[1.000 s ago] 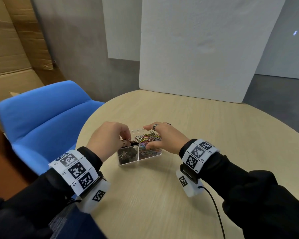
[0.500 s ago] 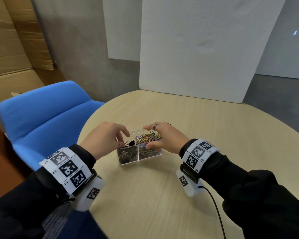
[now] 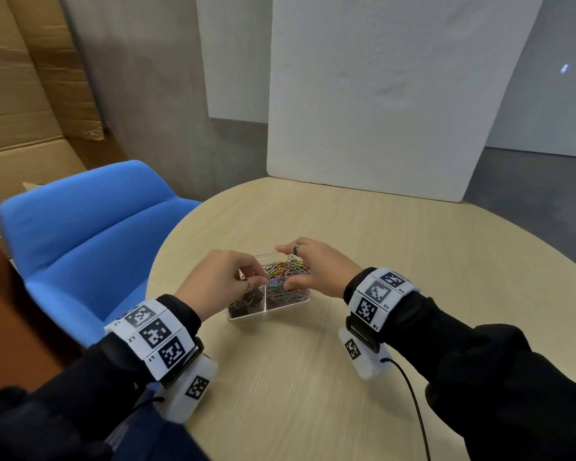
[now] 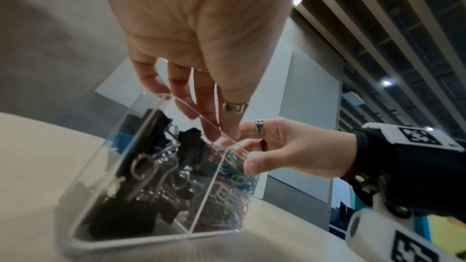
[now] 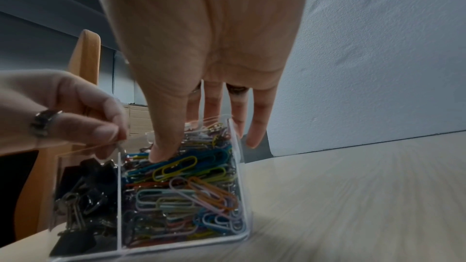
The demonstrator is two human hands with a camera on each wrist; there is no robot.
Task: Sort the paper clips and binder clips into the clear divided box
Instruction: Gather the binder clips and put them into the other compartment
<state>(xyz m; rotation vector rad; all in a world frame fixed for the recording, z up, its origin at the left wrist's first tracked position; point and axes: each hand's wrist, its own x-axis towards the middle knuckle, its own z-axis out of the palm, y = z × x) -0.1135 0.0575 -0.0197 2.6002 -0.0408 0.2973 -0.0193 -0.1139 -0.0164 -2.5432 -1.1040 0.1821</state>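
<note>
The clear divided box (image 3: 266, 312) stands on the round table (image 3: 396, 261). Black binder clips (image 5: 85, 184) fill its left compartment and coloured paper clips (image 5: 191, 184) its right one. My left hand (image 3: 255, 278) hovers over the divider. Its thumb and forefinger (image 5: 108, 132) pinch a thin silver paper clip (image 5: 120, 145). My right hand (image 3: 285, 267) spans the paper clip compartment. Its thumb (image 5: 157, 152) presses down on the clips, and its fingers (image 5: 254, 136) reach down behind the far wall, so it holds the box.
A blue chair (image 3: 90, 234) stands left of the table. A white foam board (image 3: 379, 111) leans at the table's far edge, with cardboard (image 3: 14, 94) at the far left. A black cable (image 3: 409, 394) trails from my right wrist.
My left hand drew back a little to the left, then returned to the divider with fingers pinched. My right hand and the box stayed put.
</note>
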